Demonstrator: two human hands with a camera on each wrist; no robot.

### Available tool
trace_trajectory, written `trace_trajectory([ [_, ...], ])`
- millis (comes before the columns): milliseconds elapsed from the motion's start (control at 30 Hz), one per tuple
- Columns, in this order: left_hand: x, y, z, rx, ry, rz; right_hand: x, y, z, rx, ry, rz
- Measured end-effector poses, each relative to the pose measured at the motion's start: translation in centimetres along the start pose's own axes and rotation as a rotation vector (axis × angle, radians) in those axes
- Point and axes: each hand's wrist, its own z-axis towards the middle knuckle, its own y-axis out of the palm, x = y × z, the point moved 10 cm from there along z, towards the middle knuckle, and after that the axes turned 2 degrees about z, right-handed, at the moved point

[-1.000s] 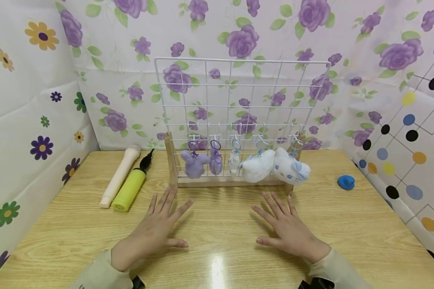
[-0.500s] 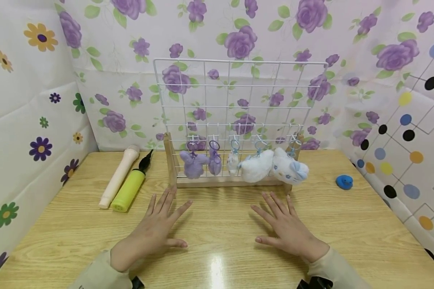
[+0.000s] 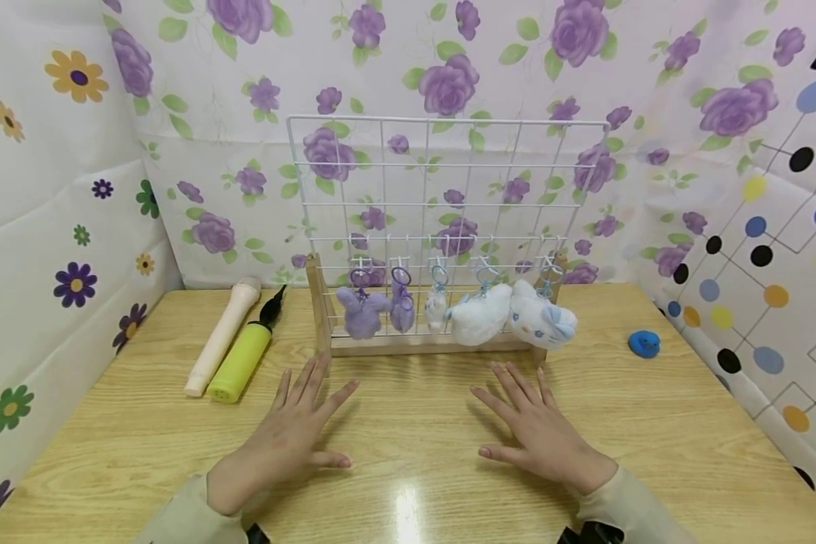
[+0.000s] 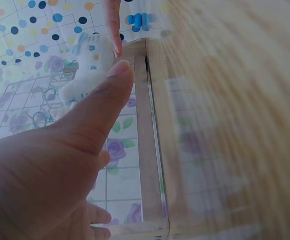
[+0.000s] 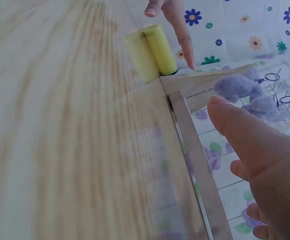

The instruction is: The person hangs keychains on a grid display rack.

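My left hand [image 3: 291, 432] is at the table's left-centre, fingers straight and spread, holding nothing. My right hand [image 3: 540, 431] mirrors it on the right, also spread and bare. Just beyond the fingertips stands a white wire grid rack [image 3: 427, 204] on a wooden base [image 3: 428, 347]. Plush keychains hang in a row from its hooks: a purple one [image 3: 363, 313] and a slimmer purple one [image 3: 402, 311] on the left, then a small white one [image 3: 436, 311], a fluffy white one [image 3: 479, 317] and a white one with a blue bow [image 3: 540, 317].
Left of the rack, a cream microphone-shaped stick [image 3: 223, 336] lies beside a yellow-green hand pump [image 3: 242, 360] with a black nozzle. A small blue rubber duck [image 3: 644, 344] sits at the right. Patterned cloth walls [image 3: 54, 227] surround the wooden table [image 3: 408, 423].
The head view has shifted slightly, so the rack and other things appear a little lower and further left. Both hands keep the same spread pose, and nothing was picked up.
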Motion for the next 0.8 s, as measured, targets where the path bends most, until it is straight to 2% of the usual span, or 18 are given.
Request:
trace_trajectory([
  [800, -0.09, -0.13, 0.16, 0.003, -0.008, -0.005, 0.23, -0.15, -0.02, -0.007, 0.003, -0.009],
])
